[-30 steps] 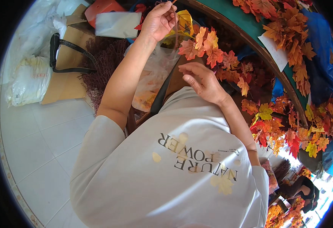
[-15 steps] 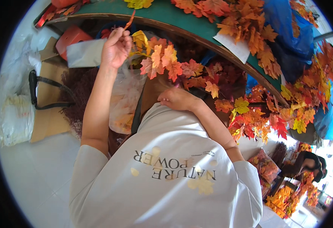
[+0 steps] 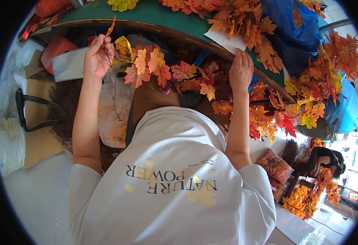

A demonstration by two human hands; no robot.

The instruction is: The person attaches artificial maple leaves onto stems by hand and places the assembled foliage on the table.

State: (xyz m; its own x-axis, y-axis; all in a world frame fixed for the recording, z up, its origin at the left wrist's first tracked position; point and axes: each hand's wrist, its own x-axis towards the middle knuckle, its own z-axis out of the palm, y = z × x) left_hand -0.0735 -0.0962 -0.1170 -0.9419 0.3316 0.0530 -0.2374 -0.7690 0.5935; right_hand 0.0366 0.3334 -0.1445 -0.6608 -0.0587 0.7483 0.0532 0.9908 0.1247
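Observation:
My left hand [image 3: 98, 57] is raised at the left below the green table [image 3: 146, 17], with its fingers closed around a thin brown stem. Above the fingers a narrow orange-red artificial leaf [image 3: 111, 27] sticks up, and the bare end of the stem [image 3: 115, 87] dangles below. Yellow and orange artificial maple leaves [image 3: 148, 61] spread out just to the right of this hand. On the right, my right hand [image 3: 241, 71] lies at the table's wooden edge, back upward. Its fingers are stretched out close to a sheet of white paper [image 3: 228, 40], and nothing shows in them.
More maple leaf garlands [image 3: 305, 102] hang over the table's right side, near blue plastic bags [image 3: 295, 34]. At the left are a cardboard box [image 3: 42, 118], a red container [image 3: 56, 51] and clear plastic bags. Another person [image 3: 326, 157] bends over leaves at the far right.
My right hand has moved from my lap up and right to the table's edge. My left hand stays raised with the stem, whose lower end now hangs in sight. The whole view has shifted slightly.

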